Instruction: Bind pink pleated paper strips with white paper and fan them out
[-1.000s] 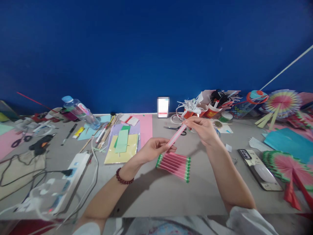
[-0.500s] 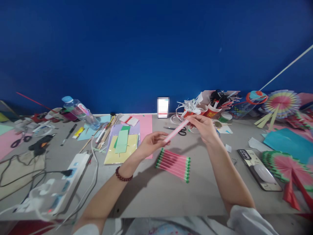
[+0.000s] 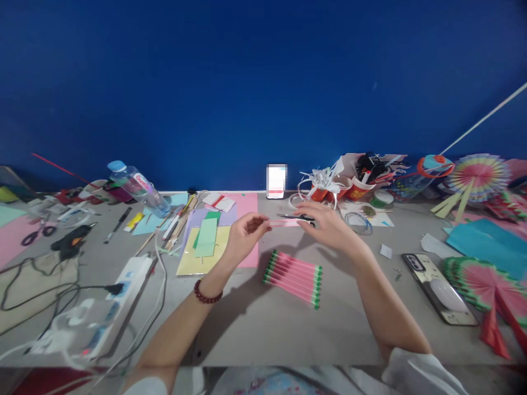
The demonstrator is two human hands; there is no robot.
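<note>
A narrow pink paper-like strip [image 3: 285, 223] is stretched level between my two hands, above the table. Its left end is pinched between the thumb and fingers of my left hand [image 3: 246, 237]. At the other end, the thumb and fingers of my right hand [image 3: 326, 229] close on the strip, with the back of the hand hiding part of the grip. Just below lies a pleated pink paper piece with green tips [image 3: 293, 278], flat on the table. Black-handled scissors [image 3: 310, 223] are partly hidden behind the strip and my right hand.
Coloured paper sheets [image 3: 222, 241], a water bottle [image 3: 142, 189] and a white power strip [image 3: 119, 307] lie to the left. Red paper cups [image 3: 358, 191] stand at the back right. A phone [image 3: 436, 291] and a watermelon-coloured paper fan [image 3: 477, 280] are at the right.
The strip has turned from slanting up to the right to nearly level. My right hand has come down and left; my left hand has risen slightly.
</note>
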